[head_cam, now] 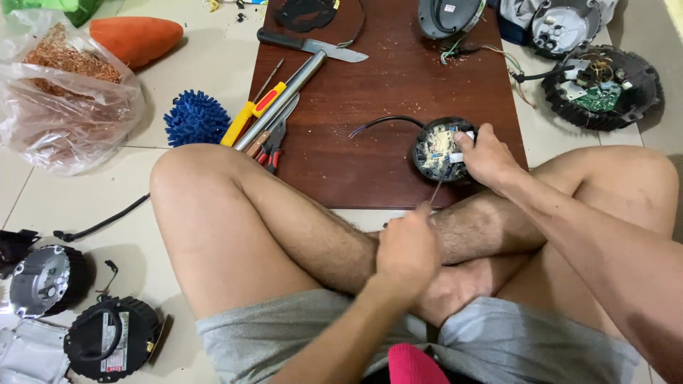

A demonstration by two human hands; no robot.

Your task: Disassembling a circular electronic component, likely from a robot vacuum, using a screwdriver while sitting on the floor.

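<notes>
the left hand, nearest the camera, is closing its fingers around a thin tool aimed into a small round black housing; the right hand is gripping that housing on the brown board.

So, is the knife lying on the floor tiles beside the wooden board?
No, the knife lies on the dark wooden board, near its far edge, with the blade touching a metal tube.

There were two hands and one knife. One blue brush and one plastic bag lay on the floor.
</notes>
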